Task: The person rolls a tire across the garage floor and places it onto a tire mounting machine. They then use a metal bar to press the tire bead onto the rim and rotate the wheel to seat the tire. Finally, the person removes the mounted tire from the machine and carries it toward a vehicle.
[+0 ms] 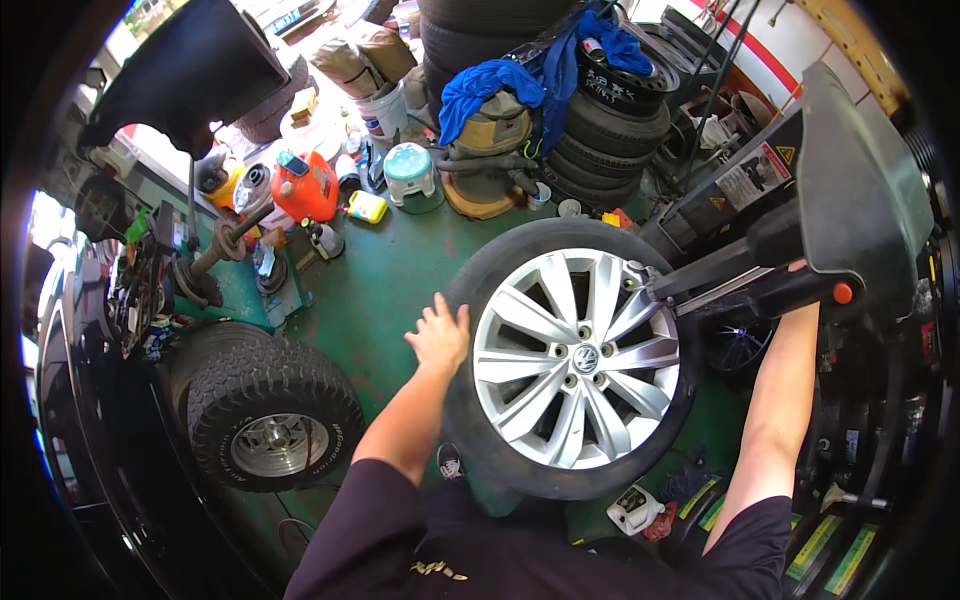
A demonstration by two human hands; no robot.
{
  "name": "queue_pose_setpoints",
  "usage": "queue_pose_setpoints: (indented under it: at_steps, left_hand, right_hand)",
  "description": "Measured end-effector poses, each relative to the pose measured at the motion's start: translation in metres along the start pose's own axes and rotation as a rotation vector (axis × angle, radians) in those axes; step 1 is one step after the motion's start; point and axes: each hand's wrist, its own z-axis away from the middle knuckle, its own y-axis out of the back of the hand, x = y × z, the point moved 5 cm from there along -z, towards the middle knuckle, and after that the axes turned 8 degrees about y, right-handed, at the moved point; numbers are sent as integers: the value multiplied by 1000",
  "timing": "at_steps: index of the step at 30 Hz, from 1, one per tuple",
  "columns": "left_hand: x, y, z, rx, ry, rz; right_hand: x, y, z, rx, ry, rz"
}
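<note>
A car wheel [625, 350] with a silver spoked rim and black tire [470, 440] lies face up in front of me. My left hand [440, 335] is at the tire's left side, fingers spread, holding nothing. The mount head [650, 290] of a tire changer sits at the rim's upper right edge, at the end of a dark arm [740, 290]. Behind that arm reaches my right hand [797, 266]; only a bit of a finger shows, and its grip is hidden. A red button [843, 292] is on the arm's end, close to it.
An off-road wheel [275, 430] stands on the left beside a dark car [110, 450]. Stacked tires [610, 140], a small stool [408, 170] and a red canister [305, 187] are at the back. A white bottle [633, 510] lies below the wheel.
</note>
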Motion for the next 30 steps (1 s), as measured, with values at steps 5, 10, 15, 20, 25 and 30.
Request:
queue_pose_setpoints:
  at_steps: [5,10,15,20,25,30]
  left_hand:
    - [10,-1,6,105,-32,4]
    - [7,3,-6,112,-107,38]
    - [64,29,74,185,-484,291]
    - [185,-77,256,-1082,-354,675]
    - [176,-134,283,-1133,-210,993]
    - [165,-142,289,-1242,-185,1101]
  right_hand:
    - [-63,-4,139,14,176,-123]
    - [-89,45,313,-183,392,-161]
    - [-29,106,498,-188,544,398]
    - [19,152,574,-213,555,824]
    - [51,253,522,148,-308,362]
    - [98,276,432,103,-138,1378]
